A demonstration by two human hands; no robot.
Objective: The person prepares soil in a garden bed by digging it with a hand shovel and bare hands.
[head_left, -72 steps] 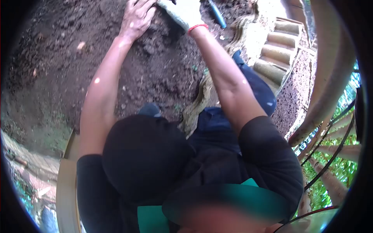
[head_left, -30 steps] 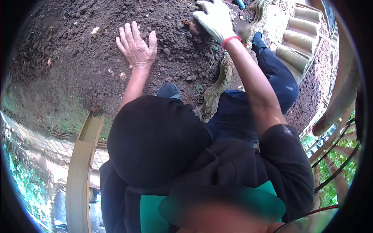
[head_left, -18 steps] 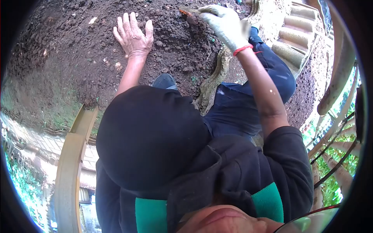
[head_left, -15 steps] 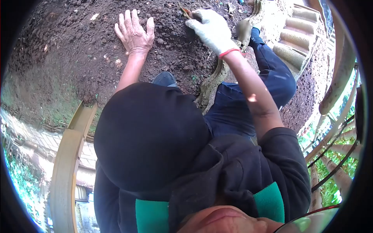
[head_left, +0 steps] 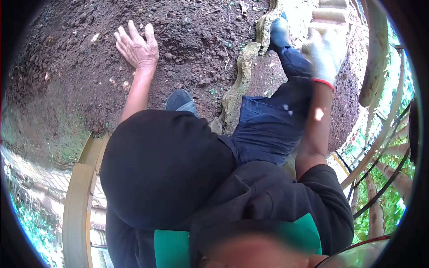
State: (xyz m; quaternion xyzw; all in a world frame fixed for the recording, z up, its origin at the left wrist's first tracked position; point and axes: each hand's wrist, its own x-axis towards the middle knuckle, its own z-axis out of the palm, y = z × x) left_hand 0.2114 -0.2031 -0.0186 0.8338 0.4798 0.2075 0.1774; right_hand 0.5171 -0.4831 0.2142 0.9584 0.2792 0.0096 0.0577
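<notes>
My bare left hand (head_left: 137,48) lies palm down on the dark, crumbly soil (head_left: 187,40), its fingers spread and nothing under grip. Off to the right, my right hand (head_left: 325,58) wears a white glove with a red band at the wrist. Motion blurs its fingers, so whether anything is in them does not show. It is over the bright area beside the row of curved tiles (head_left: 329,16), past my bent leg in dark blue trousers (head_left: 272,120).
A rough, winding stone edging (head_left: 241,73) borders the soil between my feet. One shoe (head_left: 181,102) is on the soil side, the other foot (head_left: 279,33) beyond the edging. A yellowish metal beam (head_left: 78,201) stands at left. Pale trunks and dark hoses (head_left: 380,192) are at right.
My right hand has swung right, away from the soil where it was pinching a brown, leaf-like piece, to near the tiles. My left hand stays on the soil, slightly shifted left in view.
</notes>
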